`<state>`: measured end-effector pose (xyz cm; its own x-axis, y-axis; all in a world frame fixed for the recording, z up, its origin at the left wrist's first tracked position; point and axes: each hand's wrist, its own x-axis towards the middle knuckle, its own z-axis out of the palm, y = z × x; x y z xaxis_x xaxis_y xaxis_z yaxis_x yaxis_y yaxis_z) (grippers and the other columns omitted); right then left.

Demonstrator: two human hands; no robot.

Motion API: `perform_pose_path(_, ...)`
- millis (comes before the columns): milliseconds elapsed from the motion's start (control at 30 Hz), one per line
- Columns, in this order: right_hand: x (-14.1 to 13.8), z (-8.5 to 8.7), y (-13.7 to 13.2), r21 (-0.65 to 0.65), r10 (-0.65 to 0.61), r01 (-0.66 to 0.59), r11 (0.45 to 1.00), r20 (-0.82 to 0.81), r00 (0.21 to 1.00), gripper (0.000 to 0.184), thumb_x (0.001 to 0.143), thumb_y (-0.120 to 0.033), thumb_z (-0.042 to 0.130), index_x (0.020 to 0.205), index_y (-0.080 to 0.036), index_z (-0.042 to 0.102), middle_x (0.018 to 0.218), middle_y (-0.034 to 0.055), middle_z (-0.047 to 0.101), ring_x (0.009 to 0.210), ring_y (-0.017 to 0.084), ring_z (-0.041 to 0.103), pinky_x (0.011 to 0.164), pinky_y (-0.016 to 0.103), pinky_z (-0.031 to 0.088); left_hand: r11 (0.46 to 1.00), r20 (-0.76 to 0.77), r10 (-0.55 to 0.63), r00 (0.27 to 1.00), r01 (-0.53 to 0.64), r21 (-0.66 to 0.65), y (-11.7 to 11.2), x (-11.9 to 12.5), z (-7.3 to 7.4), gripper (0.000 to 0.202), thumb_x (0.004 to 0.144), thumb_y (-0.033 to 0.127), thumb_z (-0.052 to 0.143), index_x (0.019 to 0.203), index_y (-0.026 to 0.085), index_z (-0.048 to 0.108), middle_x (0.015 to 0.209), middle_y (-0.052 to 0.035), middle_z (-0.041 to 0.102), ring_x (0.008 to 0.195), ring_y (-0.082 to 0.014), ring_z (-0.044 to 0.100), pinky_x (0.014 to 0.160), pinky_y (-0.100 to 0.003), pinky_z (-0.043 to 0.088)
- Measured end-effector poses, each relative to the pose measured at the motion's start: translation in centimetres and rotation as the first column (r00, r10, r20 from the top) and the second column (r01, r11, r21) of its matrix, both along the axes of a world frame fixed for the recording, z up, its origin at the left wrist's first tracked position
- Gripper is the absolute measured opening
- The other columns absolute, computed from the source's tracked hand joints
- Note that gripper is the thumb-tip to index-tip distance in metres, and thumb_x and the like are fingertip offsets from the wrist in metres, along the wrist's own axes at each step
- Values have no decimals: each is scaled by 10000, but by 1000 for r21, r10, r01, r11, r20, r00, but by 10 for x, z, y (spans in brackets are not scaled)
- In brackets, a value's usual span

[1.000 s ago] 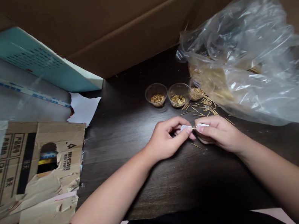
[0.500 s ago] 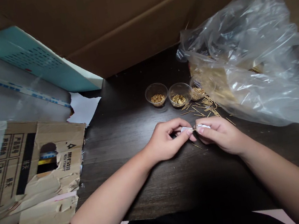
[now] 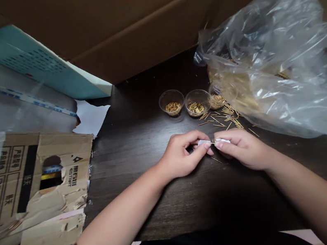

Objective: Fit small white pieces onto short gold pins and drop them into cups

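Note:
Between my two hands a thin brass pin (image 3: 212,143) spans the small gap. My left hand (image 3: 179,156) is closed in a pinch on one end, with a white scrap (image 3: 203,142) like paper or tape at its fingertips. My right hand (image 3: 245,148) pinches the other end through a second white scrap (image 3: 222,140). A loose pin (image 3: 216,159) lies on the table just below the fingers. Behind my right hand lie several scattered brass pins (image 3: 228,112). Small brass parts fill the bottoms of the left cup (image 3: 160,103), the middle cup (image 3: 187,101) and the right cup (image 3: 211,88).
A crumpled clear plastic bag (image 3: 284,56) with golden contents covers the right side of the dark table (image 3: 129,145). A cardboard wall (image 3: 135,27) stands behind. On the left are a torn carton (image 3: 62,152), a light-blue box (image 3: 37,64) and white paper (image 3: 95,115).
Both hands stay nearly in place; the gap between the fingertips looks slightly wider, with more of the pin showing. The plastic bag appears shifted slightly as the view moves.

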<state>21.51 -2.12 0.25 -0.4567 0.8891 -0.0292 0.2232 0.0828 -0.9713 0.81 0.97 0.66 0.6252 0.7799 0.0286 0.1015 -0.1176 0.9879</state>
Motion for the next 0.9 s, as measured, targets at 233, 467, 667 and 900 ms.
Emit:
perform_pose_path(233, 2, -3, -3, 35, 35, -36, 999, 31, 999, 422, 1033, -434, 438, 794, -167, 660, 591, -39, 453, 544, 105, 394, 536, 245, 306, 984, 48, -53, 997, 60, -165, 1, -1, 3, 154, 921, 268, 648, 900, 117, 664, 769, -75, 749, 716, -134, 691, 650, -216, 508)
perform_pose_path(467, -1, -5, -8, 171, -10, -4, 985, 82, 997, 362, 1036, -342, 450, 819, -177, 689, 618, -26, 522, 550, 105, 457, 562, 253, 337, 951, 91, -75, 993, 98, -294, 5, -1, 3, 150, 908, 260, 676, 875, 115, 653, 749, -69, 736, 719, -129, 685, 678, -215, 498)
perform_pose_path(667, -4, -3, -10, 256, -50, 15, 967, 131, 990, 295, 1020, -244, 461, 824, -184, 673, 614, -36, 511, 542, 99, 445, 557, 254, 323, 947, 57, -83, 995, 96, -306, 6, -2, 4, 177, 907, 285, 672, 873, 113, 650, 758, -78, 732, 712, -134, 671, 661, -224, 486)
perform_pose_path(900, -7, 0, -10, 351, -57, 8, 936, 128, 990, 251, 992, -162, 482, 784, -181, 621, 615, -50, 479, 538, 79, 441, 548, 225, 328, 956, 23, -110, 994, 112, -273, 6, -5, 2, 176, 924, 280, 648, 894, 107, 654, 764, -79, 728, 711, -123, 661, 646, -207, 466)
